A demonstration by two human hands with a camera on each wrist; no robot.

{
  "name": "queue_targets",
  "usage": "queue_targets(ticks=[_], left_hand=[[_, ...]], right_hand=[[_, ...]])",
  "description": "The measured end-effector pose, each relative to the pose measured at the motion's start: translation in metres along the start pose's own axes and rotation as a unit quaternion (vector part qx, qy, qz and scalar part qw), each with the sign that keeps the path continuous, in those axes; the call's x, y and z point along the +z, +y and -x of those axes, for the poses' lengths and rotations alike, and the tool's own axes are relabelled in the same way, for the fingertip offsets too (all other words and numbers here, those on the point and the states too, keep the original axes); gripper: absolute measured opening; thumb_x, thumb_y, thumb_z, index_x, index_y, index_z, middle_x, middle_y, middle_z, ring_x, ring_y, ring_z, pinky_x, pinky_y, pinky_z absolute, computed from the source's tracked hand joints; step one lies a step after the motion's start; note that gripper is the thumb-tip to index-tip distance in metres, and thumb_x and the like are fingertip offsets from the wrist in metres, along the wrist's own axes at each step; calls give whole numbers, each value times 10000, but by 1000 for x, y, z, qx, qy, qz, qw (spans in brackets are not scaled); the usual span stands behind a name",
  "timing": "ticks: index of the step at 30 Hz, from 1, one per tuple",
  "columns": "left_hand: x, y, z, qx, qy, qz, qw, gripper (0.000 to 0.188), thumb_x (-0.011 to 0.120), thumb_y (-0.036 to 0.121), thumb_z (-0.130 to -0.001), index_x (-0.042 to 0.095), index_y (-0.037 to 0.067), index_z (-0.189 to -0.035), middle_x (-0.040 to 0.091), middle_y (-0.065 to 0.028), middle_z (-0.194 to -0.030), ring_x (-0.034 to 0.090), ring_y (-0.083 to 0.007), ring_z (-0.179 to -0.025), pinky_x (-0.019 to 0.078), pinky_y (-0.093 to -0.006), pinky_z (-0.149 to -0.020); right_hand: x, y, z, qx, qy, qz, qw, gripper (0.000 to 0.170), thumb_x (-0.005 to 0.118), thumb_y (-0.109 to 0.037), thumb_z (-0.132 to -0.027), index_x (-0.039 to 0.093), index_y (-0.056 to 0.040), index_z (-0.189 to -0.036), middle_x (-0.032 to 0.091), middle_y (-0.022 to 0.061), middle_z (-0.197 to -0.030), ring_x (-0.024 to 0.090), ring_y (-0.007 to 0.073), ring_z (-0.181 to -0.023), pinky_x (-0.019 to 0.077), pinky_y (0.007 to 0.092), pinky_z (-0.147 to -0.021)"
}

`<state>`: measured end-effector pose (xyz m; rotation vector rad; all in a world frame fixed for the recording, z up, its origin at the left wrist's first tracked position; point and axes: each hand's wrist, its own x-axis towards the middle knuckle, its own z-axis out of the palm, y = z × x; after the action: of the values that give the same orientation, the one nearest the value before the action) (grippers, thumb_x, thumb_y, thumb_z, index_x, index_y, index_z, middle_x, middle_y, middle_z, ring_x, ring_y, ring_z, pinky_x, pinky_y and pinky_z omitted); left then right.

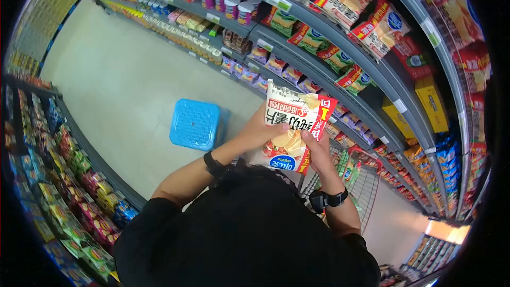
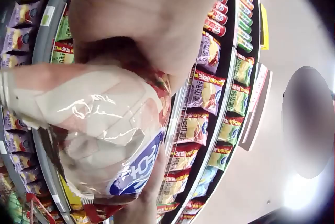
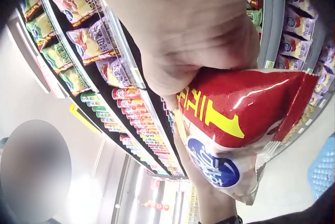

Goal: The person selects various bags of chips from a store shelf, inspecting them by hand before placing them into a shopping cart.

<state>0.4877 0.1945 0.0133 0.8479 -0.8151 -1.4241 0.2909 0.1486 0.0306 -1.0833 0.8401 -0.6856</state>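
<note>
Both hands hold one chip bag (image 1: 289, 127), white and red with a blue oval logo, in front of the chest. The left hand (image 1: 260, 132) grips its left side, thumb over the printed front. On the red-striped right side, the right hand (image 1: 319, 151) pinches the bag. The left wrist view shows the bag (image 2: 104, 114) below the left hand (image 2: 141, 15), its clear, shiny side towards the camera. In the right wrist view the bag's red band (image 3: 246, 104) lies under the right hand (image 3: 193, 30). Some fingers are hidden behind the bag.
A blue stool (image 1: 195, 124) stands on the aisle floor. Shelves (image 1: 281, 48) of chip bags and canisters run along the right, with another snack rack (image 1: 74, 180) at left. A wire shopping cart (image 1: 364, 188) holding goods stands by the right arm.
</note>
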Motion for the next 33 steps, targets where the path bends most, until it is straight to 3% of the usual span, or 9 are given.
queue_targets(ticks=[9,13,15,17,19,22,26,29,33], left_hand=[[40,-20,-31,-70,-41,-73,994,592,678,125,-845,368,-19,-1329,544,-123,-1255,533,-176,-1140,444,-330,-964],[65,-7,-48,-79,-32,-166,982,587,724,91,-800,416,-28,-1286,588,-120,-1196,567,-161,-1094,473,-315,-922],[81,1,-56,-79,-75,-231,967,565,740,95,-788,447,-38,-1253,599,-127,-1178,571,-150,-1088,482,-306,-906],[97,-2,-67,61,-185,-359,913,582,776,76,-719,530,63,-1246,607,-106,-1204,537,-223,-1178,421,-408,-993],[119,-2,-82,240,-334,-461,786,618,783,62,-677,568,152,-1249,584,-87,-1260,491,-275,-1241,364,-471,-1047],[155,-9,-89,244,-411,-521,707,596,748,65,-673,611,266,-1216,528,-60,-1337,402,-321,-1310,272,-531,-1092],[182,-30,-107,208,-373,-511,746,496,658,41,-751,612,214,-1214,438,-105,-1410,377,-307,-1334,267,-503,-1101],[182,-50,-126,108,-220,-409,879,517,641,45,-768,556,127,-1271,409,-106,-1431,374,-301,-1336,288,-442,-1095],[203,-81,-147,-120,-135,-149,972,699,638,141,-863,261,49,-1445,373,-148,-1435,385,-233,-1311,314,-374,-1072]], right_hand=[[-68,29,25,2,72,13,997,437,623,-209,-910,467,-1,-1260,594,90,-1180,569,149,-1042,471,328,-901],[-119,32,38,72,147,-10,986,476,410,-412,-984,491,-26,-1251,621,108,-1125,605,195,-1002,476,356,-870],[-153,38,47,136,47,-65,987,595,342,-545,-969,471,-51,-1274,635,144,-1099,619,231,-1026,491,387,-880],[-167,33,56,166,-85,-239,953,635,354,-584,-951,453,-61,-1298,637,154,-1114,620,242,-1049,501,404,-892],[-155,28,58,147,56,-395,905,722,375,-616,-928,381,-59,-1387,569,181,-1252,616,264,-1074,535,389,-869],[-173,-23,67,178,26,-416,892,661,466,-519,-939,429,9,-1336,585,168,-1219,619,237,-1061,529,358,-875],[-224,-4,60,71,80,-311,945,494,584,-293,-928,444,-3,-1303,596,115,-1185,628,190,-1004,527,335,-857],[-239,-11,58,-9,181,-272,945,497,603,-243,-921,417,-15,-1322,586,107,-1195,617,192,-1023,525,332,-856],[-253,-22,55,-104,196,-138,965,528,654,-137,-883,396,-20,-1328,567,88,-1197,569,158,-1064,476,308,-905]])
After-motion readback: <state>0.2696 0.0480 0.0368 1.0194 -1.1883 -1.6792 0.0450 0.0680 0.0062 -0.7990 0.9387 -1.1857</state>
